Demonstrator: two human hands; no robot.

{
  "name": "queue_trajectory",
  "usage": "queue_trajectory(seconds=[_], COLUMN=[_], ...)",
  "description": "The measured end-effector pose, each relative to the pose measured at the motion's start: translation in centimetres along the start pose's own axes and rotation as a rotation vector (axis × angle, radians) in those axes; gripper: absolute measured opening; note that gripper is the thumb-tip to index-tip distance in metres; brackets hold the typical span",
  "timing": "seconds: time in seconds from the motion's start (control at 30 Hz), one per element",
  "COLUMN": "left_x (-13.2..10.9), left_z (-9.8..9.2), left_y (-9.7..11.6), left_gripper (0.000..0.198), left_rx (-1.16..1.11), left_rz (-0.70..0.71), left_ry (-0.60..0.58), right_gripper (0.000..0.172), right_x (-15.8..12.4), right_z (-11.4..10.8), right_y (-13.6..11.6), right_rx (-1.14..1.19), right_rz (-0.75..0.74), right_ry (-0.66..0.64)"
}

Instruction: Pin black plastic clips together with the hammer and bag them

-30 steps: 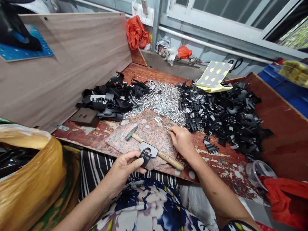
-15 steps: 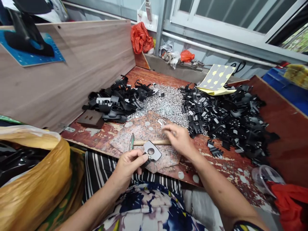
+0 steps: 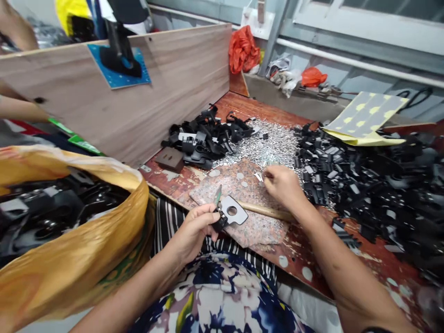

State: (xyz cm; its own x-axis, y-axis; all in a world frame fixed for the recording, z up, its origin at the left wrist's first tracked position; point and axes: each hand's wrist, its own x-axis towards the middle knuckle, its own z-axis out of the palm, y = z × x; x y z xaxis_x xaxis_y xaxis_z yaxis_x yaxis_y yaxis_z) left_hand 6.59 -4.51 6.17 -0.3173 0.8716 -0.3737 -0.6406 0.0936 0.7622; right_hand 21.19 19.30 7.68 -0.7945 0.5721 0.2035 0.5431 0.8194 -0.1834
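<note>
My left hand point(image 3: 199, 224) pinches a black plastic clip part with a flat grey plate point(image 3: 238, 215) that has a round hole. It is held above the near part of a speckled stone slab point(image 3: 263, 237). My right hand point(image 3: 282, 185) is closed in a pinch over the slab's far right side, beside a few small metal pins point(image 3: 258, 176). Whatever lies between its fingertips is too small to make out. A hammer lies across the slab, its wooden handle point(image 3: 267, 211) passing below my right hand and its head point(image 3: 218, 194) beside my left.
Loose metal pins point(image 3: 274, 138) are heaped behind the slab, between black plastic parts point(image 3: 204, 134) on the left and more black parts point(image 3: 322, 171) on the right. A brown block point(image 3: 169, 159), a yellow bag point(image 3: 114, 231), a wooden partition point(image 3: 187, 64) and a yellow-grey sheet point(image 3: 364, 115) stand around.
The view has swung left, so the bench appears further right. My left hand has tilted the black part, showing more of its clip side. My right hand remains by the pins.
</note>
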Motion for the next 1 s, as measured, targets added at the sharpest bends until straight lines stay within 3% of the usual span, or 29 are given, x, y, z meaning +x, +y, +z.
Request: queue_trajectory(seconds=[0.13, 0.27, 0.43, 0.53, 0.63, 0.73, 0.9, 1.0], left_x=[0.1, 0.3, 0.3, 0.2, 0.1, 0.0, -0.1, -0.1], left_z=[-0.3, 0.3, 0.6, 0.3, 0.2, 0.4, 0.6, 0.4], left_y=[0.6, 0.5, -0.1, -0.5, -0.9, -1.0, -0.9, -1.3], left_gripper=[0.029, 0.035, 0.031, 0.032, 0.032, 0.030, 0.030, 0.031], left_rx=[-0.143, -0.159, -0.173, -0.201, -0.213, -0.252, -0.290, -0.288], left_rz=[0.021, 0.025, 0.040, 0.042, 0.047, 0.052, 0.065, 0.081], left_ry=[0.032, 0.027, 0.016, 0.018, 0.030, 0.040, 0.040, 0.040], right_gripper=[0.009, 0.011, 0.010, 0.010, 0.016, 0.027, 0.018, 0.024], right_x=[-4.5, -6.5, -6.2, -6.4, -7.1, -7.4, -7.1, -7.0], right_z=[-1.5, -1.1, 0.2, -0.1, -0.8, -1.3, -1.3, -1.0], right_y=[-4.7, -9.5, -10.9, -11.2, -11.7, -11.9, -12.1, -12.5], right_rx=[0.709, 0.919, 0.815, 0.680, 0.480, 0.329, 0.367, 0.259], right_rz=[-0.065, -0.220, -0.239, -0.236, -0.329, -0.386, -0.263, -0.355], right_ry=[0.225, 0.292, 0.343, 0.363, 0.394, 0.329, 0.279, 0.281])
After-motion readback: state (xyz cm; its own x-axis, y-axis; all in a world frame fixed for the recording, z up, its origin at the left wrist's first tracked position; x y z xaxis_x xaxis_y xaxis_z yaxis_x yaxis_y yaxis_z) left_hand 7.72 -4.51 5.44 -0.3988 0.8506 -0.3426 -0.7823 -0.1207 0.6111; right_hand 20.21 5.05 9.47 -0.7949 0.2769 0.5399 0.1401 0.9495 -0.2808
